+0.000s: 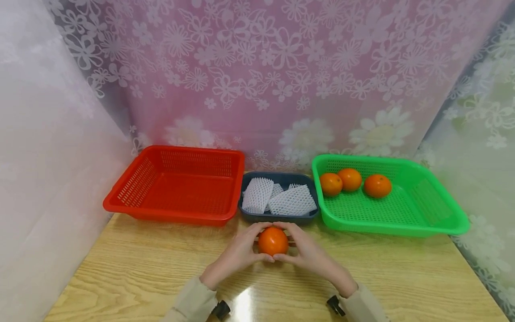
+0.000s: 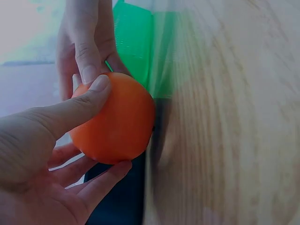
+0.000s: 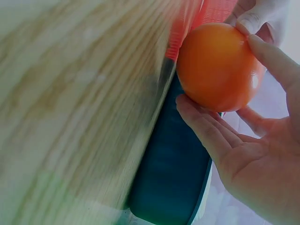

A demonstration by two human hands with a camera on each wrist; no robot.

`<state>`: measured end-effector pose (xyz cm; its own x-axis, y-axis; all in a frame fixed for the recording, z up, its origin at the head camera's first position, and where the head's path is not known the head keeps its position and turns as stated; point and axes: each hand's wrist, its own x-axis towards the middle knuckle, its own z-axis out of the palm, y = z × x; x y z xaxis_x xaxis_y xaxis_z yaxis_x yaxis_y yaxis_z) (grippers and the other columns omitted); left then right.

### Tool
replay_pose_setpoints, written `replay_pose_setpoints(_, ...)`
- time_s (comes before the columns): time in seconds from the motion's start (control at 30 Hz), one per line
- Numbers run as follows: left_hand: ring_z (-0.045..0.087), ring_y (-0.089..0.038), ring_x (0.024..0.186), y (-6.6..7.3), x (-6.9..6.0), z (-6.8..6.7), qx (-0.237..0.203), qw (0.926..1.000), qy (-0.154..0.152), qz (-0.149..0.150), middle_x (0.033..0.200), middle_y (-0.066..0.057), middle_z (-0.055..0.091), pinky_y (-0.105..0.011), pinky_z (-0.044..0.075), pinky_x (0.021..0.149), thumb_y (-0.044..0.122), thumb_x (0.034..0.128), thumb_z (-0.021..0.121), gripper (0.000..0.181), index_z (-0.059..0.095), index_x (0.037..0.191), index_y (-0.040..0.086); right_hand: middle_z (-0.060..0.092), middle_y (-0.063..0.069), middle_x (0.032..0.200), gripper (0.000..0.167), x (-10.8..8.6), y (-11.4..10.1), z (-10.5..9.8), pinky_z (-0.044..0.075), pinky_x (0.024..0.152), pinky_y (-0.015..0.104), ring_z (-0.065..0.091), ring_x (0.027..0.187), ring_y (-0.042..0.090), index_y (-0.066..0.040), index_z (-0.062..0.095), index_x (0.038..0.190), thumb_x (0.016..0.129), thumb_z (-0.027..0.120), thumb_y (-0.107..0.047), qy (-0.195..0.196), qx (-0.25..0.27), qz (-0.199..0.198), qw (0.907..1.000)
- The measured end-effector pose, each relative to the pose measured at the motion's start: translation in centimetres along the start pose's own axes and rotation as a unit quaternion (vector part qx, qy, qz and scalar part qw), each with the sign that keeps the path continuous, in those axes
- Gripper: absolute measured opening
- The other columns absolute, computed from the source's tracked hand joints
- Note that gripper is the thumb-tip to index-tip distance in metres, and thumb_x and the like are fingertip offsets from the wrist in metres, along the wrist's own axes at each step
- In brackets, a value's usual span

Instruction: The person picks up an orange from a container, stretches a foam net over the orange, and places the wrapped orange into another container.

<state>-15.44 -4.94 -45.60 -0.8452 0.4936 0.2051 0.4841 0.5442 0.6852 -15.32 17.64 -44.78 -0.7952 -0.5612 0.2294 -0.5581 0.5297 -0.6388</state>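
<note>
An orange fruit [image 1: 273, 241] is held between both hands in front of the dark tray. On its left side my left hand [image 1: 240, 250] curves round it, thumb at the near side and fingers at the far side. My right hand [image 1: 311, 255] curves round the right side in the same way, the two thumb tips close together. In the left wrist view the left thumb lies on the fruit [image 2: 115, 119] with fingertips at its other side. The right wrist view shows the right thumb and fingers touching the fruit [image 3: 218, 68].
A red basket [image 1: 173, 217] with nothing visible inside stands at the left. The dark tray [image 1: 277, 219] in the middle holds white foam nets [image 1: 293, 201]. At the right, a green basket [image 1: 394, 228] holds oranges [image 1: 377, 186]. Flowered cloth [image 1: 261, 89] hangs behind the wooden table [image 1: 161, 250].
</note>
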Motion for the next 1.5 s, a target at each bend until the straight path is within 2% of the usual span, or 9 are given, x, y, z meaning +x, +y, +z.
replay_pose_setpoints(0.13,0.062,-0.022,0.112,-0.1,-0.1,0.0,-0.007,1.0000,-0.005,-0.004,0.137,-0.007,0.059,-0.036,0.055,0.096,0.028,0.0787,0.088,0.076,0.052,0.142,0.008,0.057,0.012,0.135,0.070,0.0,0.0,-0.1,0.059,0.089,0.039,0.065,0.111,0.027,-0.008,0.048,0.145,0.087,0.082,-0.027,-0.014,-0.009,0.008,0.9998)
replay_pose_setpoints(0.3,0.059,-0.024,0.117,0.0,-0.1,-0.1,0.006,0.9997,-0.022,-0.012,0.139,-0.005,0.058,-0.043,0.052,0.099,0.033,0.0815,0.086,0.076,0.050,0.144,0.011,0.057,0.012,0.137,0.068,-0.1,0.1,-0.2,0.058,0.090,0.041,0.065,0.111,0.026,-0.009,0.047,0.145,0.089,0.079,-0.030,-0.025,0.000,0.021,0.9995)
replay_pose_setpoints(0.57,0.057,-0.026,0.121,0.3,-0.2,-0.2,-0.007,0.9966,-0.063,-0.053,0.143,-0.003,0.056,-0.049,0.049,0.103,0.047,0.0832,0.081,0.079,0.049,0.147,0.014,0.058,0.013,0.140,0.069,-0.6,0.1,-0.4,0.058,0.089,0.040,0.065,0.110,0.025,-0.006,0.048,0.145,0.087,0.081,-0.024,-0.042,0.012,0.011,0.9990)
replay_pose_setpoints(0.9,0.057,-0.022,0.118,0.3,-0.3,-0.2,-0.008,0.9969,-0.071,-0.034,0.138,0.000,0.059,-0.047,0.049,0.102,0.049,0.0840,0.080,0.074,0.051,0.145,0.018,0.057,0.013,0.140,0.071,-0.8,-0.4,-0.4,0.058,0.089,0.039,0.065,0.113,0.027,-0.006,0.047,0.144,0.085,0.084,-0.022,-0.053,0.009,0.005,0.9986)
replay_pose_setpoints(1.03,0.058,-0.021,0.117,0.2,-0.2,0.0,-0.003,0.9963,-0.081,-0.030,0.137,-0.001,0.059,-0.043,0.051,0.099,0.050,0.0853,0.079,0.074,0.050,0.146,0.019,0.058,0.011,0.139,0.070,-0.9,-0.3,-0.6,0.058,0.089,0.041,0.065,0.110,0.024,-0.008,0.048,0.144,0.086,0.082,-0.030,-0.059,-0.001,0.008,0.9982)
replay_pose_setpoints(1.17,0.057,-0.023,0.119,0.1,-0.2,0.0,0.001,0.9951,-0.091,-0.038,0.140,-0.004,0.057,-0.047,0.049,0.102,0.053,0.0873,0.075,0.077,0.047,0.149,0.017,0.057,0.013,0.141,0.068,-0.8,0.0,-1.3,0.056,0.092,0.046,0.065,0.111,0.026,-0.007,0.047,0.145,0.091,0.076,-0.035,-0.077,0.010,-0.003,0.9970)
replay_pose_setpoints(1.33,0.055,-0.026,0.124,0.1,-0.1,-0.2,0.002,0.9933,-0.105,-0.048,0.145,-0.007,0.053,-0.050,0.047,0.105,0.054,0.0895,0.072,0.080,0.044,0.152,0.013,0.066,0.013,0.130,0.044,0.5,-0.4,-3.6,0.057,0.090,0.047,0.069,0.105,0.030,-0.004,0.059,0.135,0.096,0.070,-0.022,-0.036,0.015,-0.022,0.9990)
replay_pose_setpoints(1.43,0.055,-0.027,0.124,0.1,-0.1,-0.2,0.006,0.9931,-0.108,-0.045,0.146,-0.008,0.052,-0.049,0.048,0.104,0.054,0.0893,0.073,0.081,0.044,0.152,0.011,0.071,0.008,0.121,0.030,1.8,-0.9,-4.8,0.058,0.088,0.045,0.070,0.103,0.026,-0.007,0.067,0.126,0.097,0.069,-0.015,0.025,-0.029,-0.029,0.9988)
replay_pose_setpoints(1.5,0.055,-0.027,0.124,0.1,-0.2,-0.2,0.011,0.9933,-0.108,-0.039,0.145,-0.009,0.053,-0.049,0.049,0.103,0.053,0.0889,0.073,0.082,0.044,0.152,0.011,0.071,0.005,0.118,0.025,2.8,-1.1,-5.5,0.058,0.087,0.044,0.069,0.104,0.025,-0.010,0.069,0.123,0.098,0.068,-0.013,0.065,-0.084,-0.029,0.9939)
